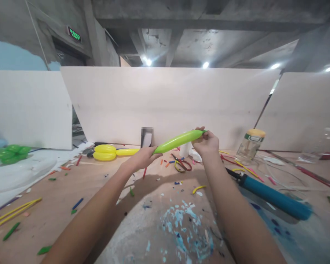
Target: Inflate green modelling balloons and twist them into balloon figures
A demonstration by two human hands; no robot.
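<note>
A long light-green modelling balloon [178, 142], inflated, stretches between my two hands above the table. My left hand [144, 157] is closed around its left end. The fingers of my right hand [207, 143] pinch the darker green tip at its right end, which sits a little higher. Behind my left hand lies a twisted yellow balloon shape [105, 152] with a long straight part. Below the green balloon, scissors [183, 165] with red and yellow handles rest on the table.
A blue hand pump [275, 196] lies at the right, near a bottle with a yellow lid [250, 146]. At far left sits a green balloon cluster [12, 154]. Balloon scraps and blue paint flakes [181, 220] litter the table. A pale board [167, 102] stands behind.
</note>
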